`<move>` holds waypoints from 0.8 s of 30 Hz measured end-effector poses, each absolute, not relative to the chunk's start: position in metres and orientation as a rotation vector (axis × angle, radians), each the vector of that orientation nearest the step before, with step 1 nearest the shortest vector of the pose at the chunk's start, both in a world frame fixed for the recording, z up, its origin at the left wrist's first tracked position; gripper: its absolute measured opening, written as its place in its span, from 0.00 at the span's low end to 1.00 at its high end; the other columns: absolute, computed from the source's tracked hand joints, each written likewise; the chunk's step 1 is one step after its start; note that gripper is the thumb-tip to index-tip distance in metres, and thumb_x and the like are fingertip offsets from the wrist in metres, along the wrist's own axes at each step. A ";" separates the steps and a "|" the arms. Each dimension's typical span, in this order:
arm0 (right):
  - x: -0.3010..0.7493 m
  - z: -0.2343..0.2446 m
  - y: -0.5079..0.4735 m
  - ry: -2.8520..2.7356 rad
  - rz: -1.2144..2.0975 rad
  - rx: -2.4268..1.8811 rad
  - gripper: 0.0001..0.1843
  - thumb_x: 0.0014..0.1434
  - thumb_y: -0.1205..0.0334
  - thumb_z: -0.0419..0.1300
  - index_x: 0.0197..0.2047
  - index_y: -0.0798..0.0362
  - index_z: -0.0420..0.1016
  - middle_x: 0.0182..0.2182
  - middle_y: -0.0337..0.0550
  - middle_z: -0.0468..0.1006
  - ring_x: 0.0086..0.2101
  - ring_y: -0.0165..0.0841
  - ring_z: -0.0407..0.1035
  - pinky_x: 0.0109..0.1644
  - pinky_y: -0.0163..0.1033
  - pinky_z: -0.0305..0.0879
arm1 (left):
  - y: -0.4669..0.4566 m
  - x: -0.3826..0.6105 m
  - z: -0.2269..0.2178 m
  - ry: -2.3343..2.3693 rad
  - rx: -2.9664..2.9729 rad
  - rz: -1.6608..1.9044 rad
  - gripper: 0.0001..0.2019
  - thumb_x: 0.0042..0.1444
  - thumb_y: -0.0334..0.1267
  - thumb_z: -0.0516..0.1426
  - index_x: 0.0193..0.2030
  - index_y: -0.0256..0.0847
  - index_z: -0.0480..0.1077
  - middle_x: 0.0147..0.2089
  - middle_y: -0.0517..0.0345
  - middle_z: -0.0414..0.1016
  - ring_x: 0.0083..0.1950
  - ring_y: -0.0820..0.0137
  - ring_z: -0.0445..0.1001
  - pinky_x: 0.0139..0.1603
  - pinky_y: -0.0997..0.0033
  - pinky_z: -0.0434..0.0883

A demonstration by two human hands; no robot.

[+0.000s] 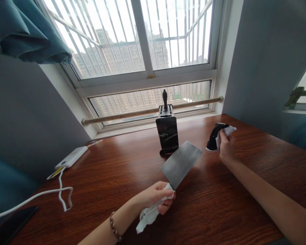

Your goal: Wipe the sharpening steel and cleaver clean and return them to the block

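My left hand (155, 195) is closed around the handle end of a cleaver (182, 163). White tissue (149, 216) is wrapped about that handle and hangs below my fingers, so the handle itself is hidden. The broad grey blade points up and to the right, above the table. Off to the right, my right hand (226, 146) pinches a folded black and white cloth (214, 136). Behind the blade stands a black knife block (167, 134), with one dark-handled tool (165, 98) upright in its top.
The brown wooden table (112, 163) meets a window with a wooden rail (124, 116) across it. At the left lie a white power strip (71, 158), a white cable (38, 195) and a dark flat object (14, 224). A blue curtain (28, 30) hangs at upper left.
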State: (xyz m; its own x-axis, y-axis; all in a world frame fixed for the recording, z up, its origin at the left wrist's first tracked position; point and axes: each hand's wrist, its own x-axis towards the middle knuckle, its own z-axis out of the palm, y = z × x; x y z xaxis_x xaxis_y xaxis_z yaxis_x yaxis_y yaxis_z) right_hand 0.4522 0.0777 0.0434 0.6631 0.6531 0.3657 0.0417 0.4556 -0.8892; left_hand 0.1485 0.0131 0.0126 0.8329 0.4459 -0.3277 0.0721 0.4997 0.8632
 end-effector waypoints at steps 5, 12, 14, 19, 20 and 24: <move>0.395 0.038 0.022 -1.491 0.484 -0.894 0.10 0.48 0.57 0.64 0.22 0.55 0.74 0.28 0.42 0.76 0.33 0.37 0.70 0.41 0.41 0.66 | 0.014 0.150 0.007 0.615 1.119 0.236 0.13 0.50 0.42 0.58 0.26 0.37 0.61 0.19 0.66 0.57 0.15 0.81 0.56 0.15 0.78 0.56; 0.360 0.019 0.003 -2.470 0.164 -0.667 0.20 0.59 0.65 0.51 0.55 0.57 0.65 0.55 0.48 0.65 0.59 0.42 0.50 0.60 0.50 0.53 | 0.016 0.150 0.003 0.642 1.107 0.266 0.14 0.50 0.45 0.58 0.26 0.37 0.60 0.18 0.66 0.57 0.16 0.81 0.55 0.16 0.79 0.53; 0.368 0.016 0.012 -2.394 0.072 -0.785 0.19 0.60 0.65 0.50 0.54 0.56 0.66 0.54 0.49 0.66 0.58 0.42 0.51 0.59 0.51 0.55 | 0.016 0.150 0.003 0.625 1.083 0.252 0.13 0.49 0.44 0.58 0.27 0.38 0.60 0.18 0.67 0.55 0.15 0.81 0.53 0.15 0.79 0.52; 0.372 0.015 0.014 -2.294 0.006 -0.917 0.17 0.60 0.65 0.50 0.52 0.56 0.68 0.53 0.50 0.67 0.58 0.44 0.52 0.59 0.53 0.55 | 0.015 0.151 0.004 0.603 1.044 0.236 0.14 0.48 0.45 0.58 0.28 0.38 0.59 0.18 0.69 0.53 0.15 0.82 0.51 0.15 0.79 0.49; 0.369 0.016 0.010 -2.356 0.044 -0.849 0.18 0.60 0.65 0.51 0.53 0.56 0.67 0.54 0.49 0.66 0.58 0.43 0.51 0.59 0.52 0.54 | 0.015 0.151 0.004 0.606 1.047 0.237 0.15 0.49 0.46 0.58 0.27 0.38 0.59 0.18 0.68 0.53 0.15 0.82 0.51 0.15 0.79 0.49; 0.361 0.022 -0.003 -2.537 0.139 -0.622 0.22 0.58 0.65 0.52 0.56 0.57 0.63 0.57 0.45 0.63 0.59 0.42 0.50 0.61 0.49 0.51 | 0.014 0.151 0.005 0.619 1.082 0.265 0.16 0.50 0.47 0.57 0.25 0.38 0.59 0.18 0.66 0.55 0.16 0.81 0.54 0.16 0.78 0.50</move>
